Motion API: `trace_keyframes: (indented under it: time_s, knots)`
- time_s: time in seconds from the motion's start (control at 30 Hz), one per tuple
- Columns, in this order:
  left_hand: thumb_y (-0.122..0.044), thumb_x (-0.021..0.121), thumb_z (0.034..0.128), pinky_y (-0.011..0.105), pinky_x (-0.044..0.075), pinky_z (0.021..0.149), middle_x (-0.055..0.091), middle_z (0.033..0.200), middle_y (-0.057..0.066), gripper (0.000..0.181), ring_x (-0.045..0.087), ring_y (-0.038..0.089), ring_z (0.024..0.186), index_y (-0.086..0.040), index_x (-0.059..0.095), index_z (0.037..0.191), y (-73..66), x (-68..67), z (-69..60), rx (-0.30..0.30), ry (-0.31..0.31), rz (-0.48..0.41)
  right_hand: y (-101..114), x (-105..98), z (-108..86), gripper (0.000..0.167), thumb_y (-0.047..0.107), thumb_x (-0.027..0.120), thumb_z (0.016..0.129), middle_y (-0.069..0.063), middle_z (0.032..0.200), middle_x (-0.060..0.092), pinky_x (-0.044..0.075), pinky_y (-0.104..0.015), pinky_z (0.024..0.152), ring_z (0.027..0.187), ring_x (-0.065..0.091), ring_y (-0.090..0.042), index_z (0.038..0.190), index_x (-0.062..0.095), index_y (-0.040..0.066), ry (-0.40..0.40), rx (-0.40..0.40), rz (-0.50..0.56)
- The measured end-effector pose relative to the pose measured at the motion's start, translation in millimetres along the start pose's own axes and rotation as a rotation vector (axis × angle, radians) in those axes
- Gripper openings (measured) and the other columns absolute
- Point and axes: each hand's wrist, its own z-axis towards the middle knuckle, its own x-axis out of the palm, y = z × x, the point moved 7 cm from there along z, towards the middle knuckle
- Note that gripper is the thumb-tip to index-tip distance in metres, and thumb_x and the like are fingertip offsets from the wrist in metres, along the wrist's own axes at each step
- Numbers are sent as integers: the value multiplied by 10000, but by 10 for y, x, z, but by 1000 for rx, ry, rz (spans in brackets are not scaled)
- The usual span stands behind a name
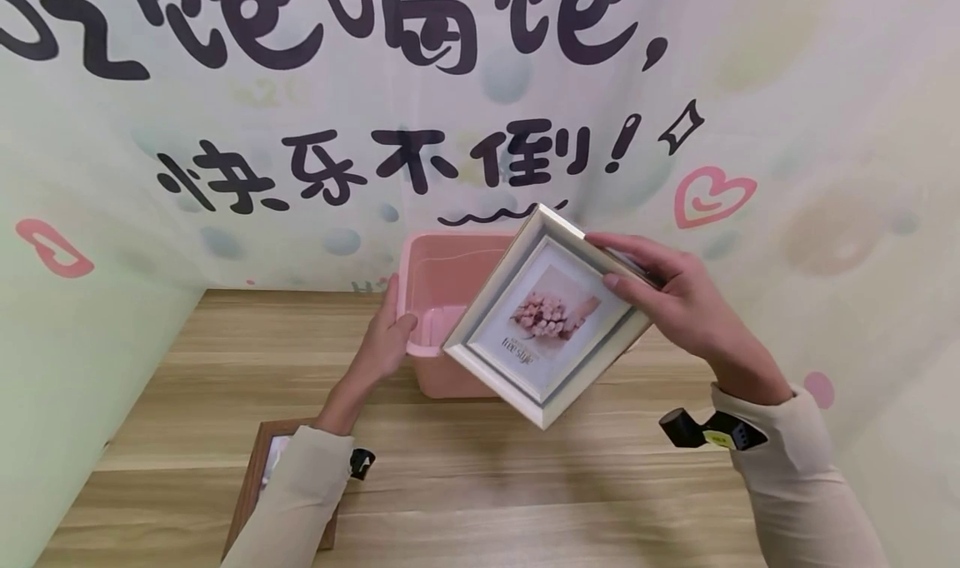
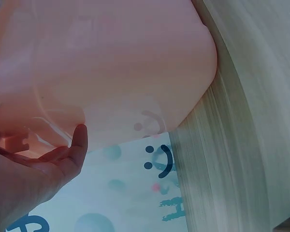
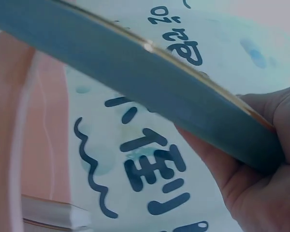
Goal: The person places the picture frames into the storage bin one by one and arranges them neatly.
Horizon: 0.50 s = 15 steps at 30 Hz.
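My right hand (image 1: 686,297) grips the upper right edge of a silver picture frame (image 1: 483,347), which is tilted in the air. Behind its glass is a print of pink flowers. Part of a pink plastic bin (image 1: 457,376) is hidden behind the frame. At the bin's left side my left hand (image 1: 386,339) holds the rim, thumb over it and fingers along the outer wall. The left wrist view shows those fingers against the pink wall (image 2: 125,72). From the right wrist, the frame's grey side (image 3: 150,87) runs between thumb and fingers.
A brown wooden picture frame (image 1: 326,535) lies on the wood-grain table (image 1: 465,485), partly under my left forearm. A printed cloth (image 1: 337,93) hangs behind the bin. In the right wrist view a silvery edge (image 3: 53,212) shows near the bin; I cannot tell what it belongs to.
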Motion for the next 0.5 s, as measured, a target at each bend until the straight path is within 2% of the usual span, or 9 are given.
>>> trace_keyframes:
  time_s: [0.13,0.27,0.37,0.5]
  knots:
    - [0,331,965,575,419,1049,72,1662,114,760,368,429,1371,-158,-49,1604,12,-8,-3,-20,-3,18,8,-91,38,450,-9,576,961,51,1229,641,585,-210,726,891,681,-80,1400,572,85,-63,23,-33]
    - [-8,333,970,570,403,1068,74,1662,110,756,353,425,1391,-165,-45,1605,9,-6,-7,-31,-4,22,2,-155,87,469,11,550,972,-89,1299,616,568,-179,759,951,668,-60,1426,554,129,-140,47,-63]
    - [-16,332,974,570,409,1062,74,1663,110,752,361,417,1390,-169,-48,1604,11,-4,-8,-39,-5,25,-4,-184,124,478,23,530,978,-138,1343,581,556,-173,785,1000,655,-114,1434,548,164,-191,77,-79]
    - [-17,332,975,582,426,1042,77,1662,111,754,388,427,1368,-174,-54,1604,16,-6,-7,-47,-5,15,-7,-199,162,455,55,521,987,-99,1401,550,543,-173,829,1074,619,-215,1416,573,199,-248,135,-91]
